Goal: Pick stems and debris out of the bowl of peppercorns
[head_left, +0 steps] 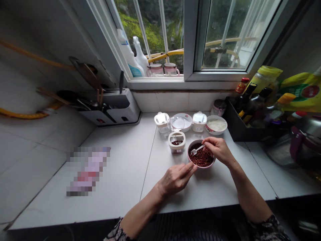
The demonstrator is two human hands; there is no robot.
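A bowl (189, 160) with a pink-white rim holds small dark-red dried grains that look like Sichuan peppercorns (203, 158). Between the thumb and fingers of my right hand (217, 150) is a small white spoon (197, 150), its scoop down at the grains. My left hand (178, 178) has its fingertips closed at the bowl's front-left rim, steadying it; the thumb is mostly hidden. Just left of the bowl stands a clear seasoning jar (176, 149) with its lid raised and some of the same dark grains inside.
Behind are two white-lidded jars, a left one (162, 122) and a right one (199, 122), a white dish (187, 123) and a bowl of white granules (216, 125). A black bottle rack (235, 130) borders the right, a utensil holder (117, 108) the back left. A blurred packet (89, 170) lies left.
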